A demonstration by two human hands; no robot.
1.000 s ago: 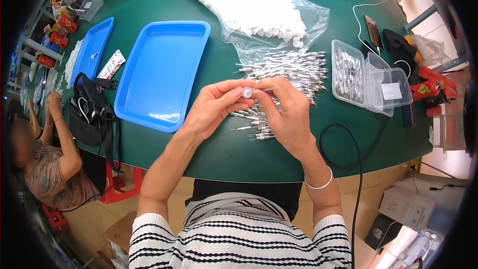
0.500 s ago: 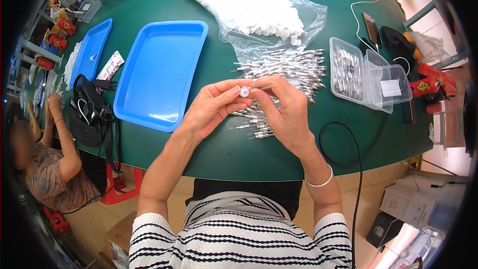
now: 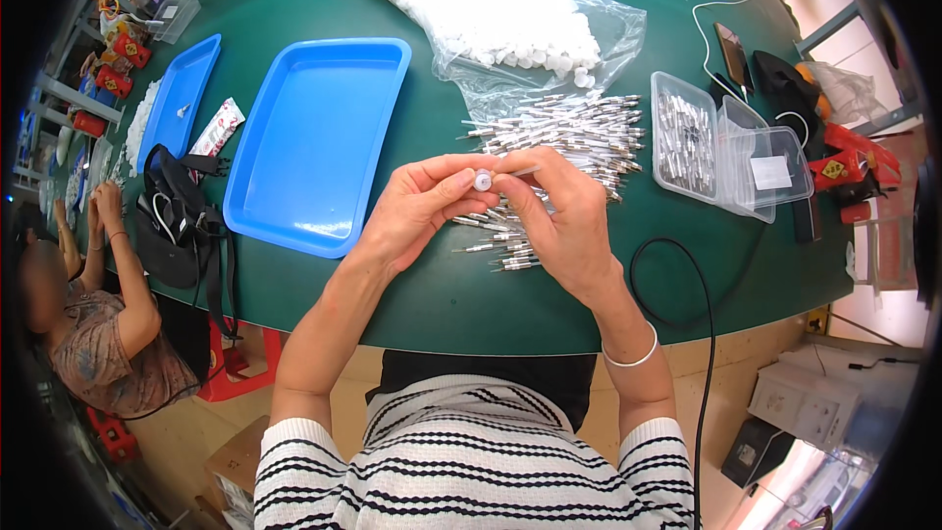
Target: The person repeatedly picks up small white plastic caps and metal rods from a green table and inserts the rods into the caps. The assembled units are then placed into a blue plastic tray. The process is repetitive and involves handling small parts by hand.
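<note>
Between the fingertips of my left hand [image 3: 422, 206] is a small round white cap [image 3: 482, 181], its face turned up toward me. My right hand [image 3: 554, 216] meets it from the other side, thumb and forefinger pinched on a thin pale rod [image 3: 526, 171] whose end sticks out past the fingers. The hands nearly touch, and the fingers hide where cap and rod come together. Just behind and below them lies a loose heap of slender metal-and-white rods [image 3: 579, 128]. Beyond that heap, a clear plastic bag [image 3: 491, 10] spills many white caps.
A blue tray [image 3: 314, 137] lies left of my hands, with a black bag [image 3: 172, 226] past it. On the right sit a clear box of metal parts [image 3: 684, 137], its lid [image 3: 765, 162], a phone [image 3: 731, 57] and a black cable [image 3: 687, 253]. A co-worker [image 3: 113, 314] sits at far left.
Almost nothing differs. Both hands stay in the same place with the same grip on the cap and the rod.
</note>
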